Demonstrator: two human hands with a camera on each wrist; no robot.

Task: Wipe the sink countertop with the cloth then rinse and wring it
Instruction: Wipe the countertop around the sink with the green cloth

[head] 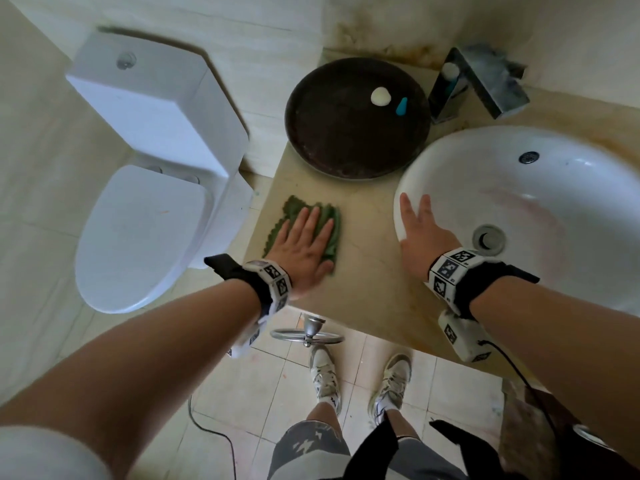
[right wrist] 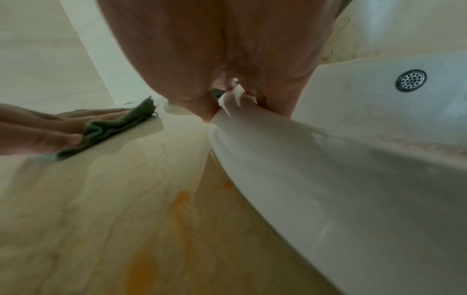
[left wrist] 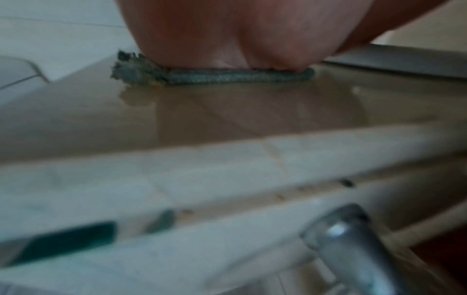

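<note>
Far left, a white toilet [head: 152, 174] stands beside the beige worktop [head: 374, 271]. On the worktop's left part lies the green cloth [head: 304, 216], folded flat, with the left hand [head: 301, 251] pressed on top of it, fingers straight, grip released. Behind the cloth sits a dark round tray [head: 346, 140] with a white lump [head: 380, 97] and a blue piece [head: 402, 107] on it. Right of the cloth, the right hand [head: 424, 233] rests on the near left rim of the white sink [head: 554, 209], fingers spread, grip released. At the far right corner stands a metal tap [head: 485, 81].
</note>
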